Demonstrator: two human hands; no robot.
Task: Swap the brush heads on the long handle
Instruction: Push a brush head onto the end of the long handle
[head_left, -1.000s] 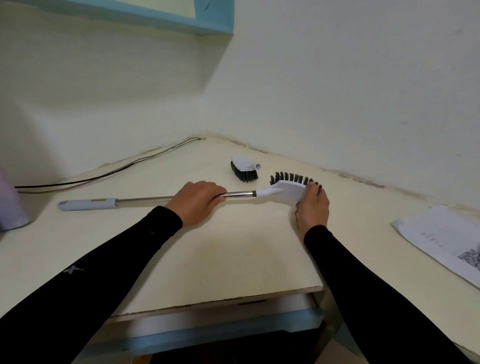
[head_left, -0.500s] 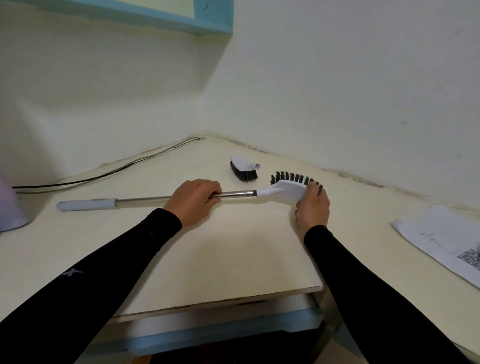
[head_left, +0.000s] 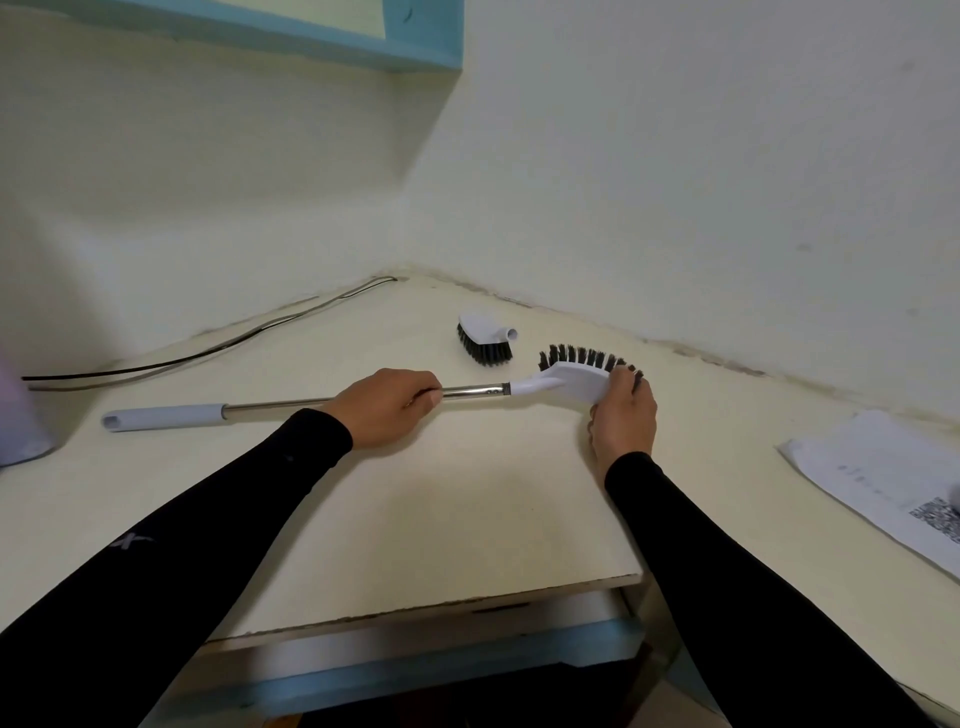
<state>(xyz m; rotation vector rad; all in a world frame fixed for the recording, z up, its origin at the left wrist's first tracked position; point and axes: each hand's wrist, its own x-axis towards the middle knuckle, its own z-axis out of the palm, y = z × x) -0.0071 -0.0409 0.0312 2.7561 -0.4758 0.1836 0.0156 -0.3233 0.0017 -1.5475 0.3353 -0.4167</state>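
we see a cream corner table (head_left: 467, 519) carrying everything. on it, held across our front, lies the long handle (head_left: 270, 408), with the left hand (head_left: 387, 405) wrapped round its metal shaft and the right hand (head_left: 621, 415) holding the curved brush head (head_left: 571, 382) fitted at the shaft end. just beyond that grip, toward the corner, a small loose brush head (head_left: 485, 340) rests bristles down. well to the right of the grips lies a printed sheet (head_left: 878, 478). behind the left grip, a cable (head_left: 208, 348) runs along the wall edge.
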